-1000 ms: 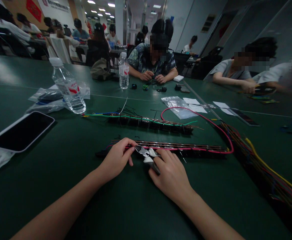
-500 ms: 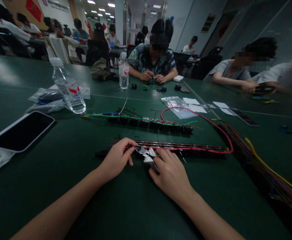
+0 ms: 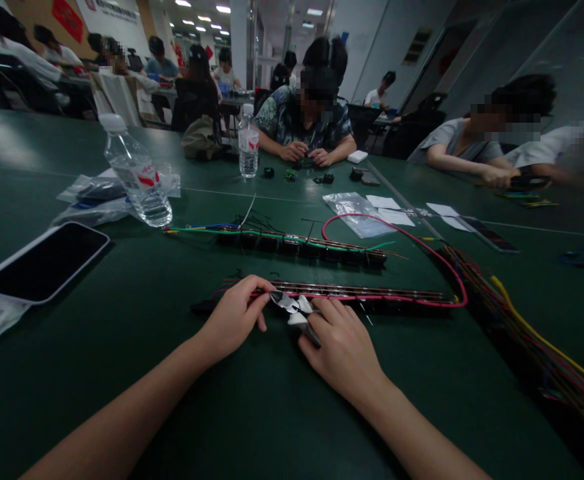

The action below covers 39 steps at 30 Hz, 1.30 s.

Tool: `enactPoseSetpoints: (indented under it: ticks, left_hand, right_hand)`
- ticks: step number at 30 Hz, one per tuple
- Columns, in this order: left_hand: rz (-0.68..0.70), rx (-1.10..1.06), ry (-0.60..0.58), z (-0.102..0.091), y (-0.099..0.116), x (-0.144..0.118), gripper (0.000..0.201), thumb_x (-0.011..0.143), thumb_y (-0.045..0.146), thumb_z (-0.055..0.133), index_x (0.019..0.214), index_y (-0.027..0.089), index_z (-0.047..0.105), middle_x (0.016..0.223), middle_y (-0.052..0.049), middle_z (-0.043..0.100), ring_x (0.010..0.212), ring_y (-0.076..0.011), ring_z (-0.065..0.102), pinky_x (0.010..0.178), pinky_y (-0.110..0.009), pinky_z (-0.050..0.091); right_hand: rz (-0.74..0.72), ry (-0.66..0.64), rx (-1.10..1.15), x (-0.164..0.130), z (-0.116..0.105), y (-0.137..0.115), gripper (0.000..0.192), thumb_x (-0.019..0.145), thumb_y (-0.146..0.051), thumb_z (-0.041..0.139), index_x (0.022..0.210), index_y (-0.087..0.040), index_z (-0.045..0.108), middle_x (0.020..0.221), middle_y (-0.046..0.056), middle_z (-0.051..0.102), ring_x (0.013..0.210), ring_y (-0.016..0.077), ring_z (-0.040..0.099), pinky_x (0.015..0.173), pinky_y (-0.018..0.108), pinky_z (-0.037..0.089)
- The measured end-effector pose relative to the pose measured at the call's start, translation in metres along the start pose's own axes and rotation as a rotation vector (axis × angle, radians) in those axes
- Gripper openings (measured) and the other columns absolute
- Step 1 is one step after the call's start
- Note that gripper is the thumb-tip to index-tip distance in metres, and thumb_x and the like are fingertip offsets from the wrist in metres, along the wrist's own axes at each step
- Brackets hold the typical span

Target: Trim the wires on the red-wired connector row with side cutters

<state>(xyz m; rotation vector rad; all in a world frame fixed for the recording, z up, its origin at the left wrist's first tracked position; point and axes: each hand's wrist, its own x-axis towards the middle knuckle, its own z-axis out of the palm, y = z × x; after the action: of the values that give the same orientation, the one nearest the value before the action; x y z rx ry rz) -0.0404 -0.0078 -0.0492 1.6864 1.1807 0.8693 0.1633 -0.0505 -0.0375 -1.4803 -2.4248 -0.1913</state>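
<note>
My right hand (image 3: 342, 343) is closed round the handles of a pair of diagonal cutters (image 3: 299, 313), whose metal jaws point left. Just left of the jaw tips, the thumb and fingers of my left hand (image 3: 239, 312) are pinched together; what they hold is too small to make out. Behind both hands lies a long dark wiring strip (image 3: 397, 297) with a red wire along it, partly hidden by my fingers. Farther back rests a second dark strip (image 3: 302, 247) with a green wire along its top.
To the left are a phone (image 3: 47, 260), a water bottle (image 3: 139, 180) and plastic bags (image 3: 97, 200). A bundle of coloured wires (image 3: 527, 327) runs along the right. Beyond stand another bottle (image 3: 249, 143) and a clear bag (image 3: 357, 213). A co-worker (image 3: 307, 113) sits opposite.
</note>
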Motion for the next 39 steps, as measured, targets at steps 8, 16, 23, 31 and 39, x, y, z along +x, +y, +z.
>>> enactPoseSetpoints:
  ticks: [8, 16, 23, 31, 39]
  left_hand:
    - [-0.001, 0.022, -0.003, -0.0008, 0.0007, 0.0002, 0.015, 0.093, 0.023, 0.046, 0.102, 0.017, 0.056, 0.076, 0.002, 0.062, 0.052, -0.0119, 0.064, 0.058, -0.027, 0.049]
    - [0.007, 0.007, -0.005, -0.0002, 0.0003, 0.0008, 0.014, 0.094, 0.023, 0.045, 0.101, 0.017, 0.056, 0.079, 0.002, 0.062, 0.051, -0.011, 0.063, 0.057, -0.026, 0.049]
    - [0.017, 0.013, -0.002, -0.0002, 0.0001, 0.0001, 0.013, 0.093, 0.023, 0.046, 0.1, 0.017, 0.056, 0.079, 0.002, 0.062, 0.051, -0.0108, 0.062, 0.058, -0.026, 0.049]
    - [0.035, 0.003, 0.004, 0.0, -0.0007, 0.0009, 0.014, 0.093, 0.022, 0.046, 0.101, 0.017, 0.056, 0.082, 0.001, 0.062, 0.051, -0.0111, 0.063, 0.058, -0.027, 0.049]
    - [0.027, 0.007, -0.001, -0.0003, 0.0025, -0.0001, 0.013, 0.093, 0.022, 0.046, 0.101, 0.017, 0.056, 0.078, 0.002, 0.061, 0.051, -0.0109, 0.062, 0.058, -0.026, 0.049]
  right_hand:
    - [-0.005, 0.013, 0.001, -0.0001, 0.0027, 0.0007, 0.004, 0.077, -0.02, 0.066, 0.078, -0.016, 0.065, 0.107, 0.012, 0.065, 0.097, 0.0284, 0.059, 0.079, 0.04, 0.047]
    - [0.02, 0.017, 0.034, -0.0033, 0.005, -0.0004, 0.006, 0.079, -0.021, 0.064, 0.079, -0.015, 0.066, 0.102, 0.011, 0.066, 0.09, 0.0247, 0.061, 0.079, 0.038, 0.049]
    - [0.064, 0.01, 0.08, -0.0039, 0.0043, -0.0055, 0.006, 0.079, -0.019, 0.061, 0.074, -0.017, 0.065, 0.097, 0.009, 0.067, 0.083, 0.0208, 0.062, 0.072, 0.033, 0.049]
    - [0.103, -0.005, 0.097, -0.0041, 0.0064, -0.0063, 0.008, 0.078, -0.021, 0.062, 0.071, -0.019, 0.064, 0.095, 0.007, 0.068, 0.081, 0.0197, 0.063, 0.068, 0.03, 0.049]
    - [0.114, -0.004, 0.097, -0.0038, 0.0065, -0.0062, 0.01, 0.078, -0.022, 0.062, 0.069, -0.019, 0.063, 0.094, 0.006, 0.069, 0.08, 0.0192, 0.064, 0.065, 0.029, 0.048]
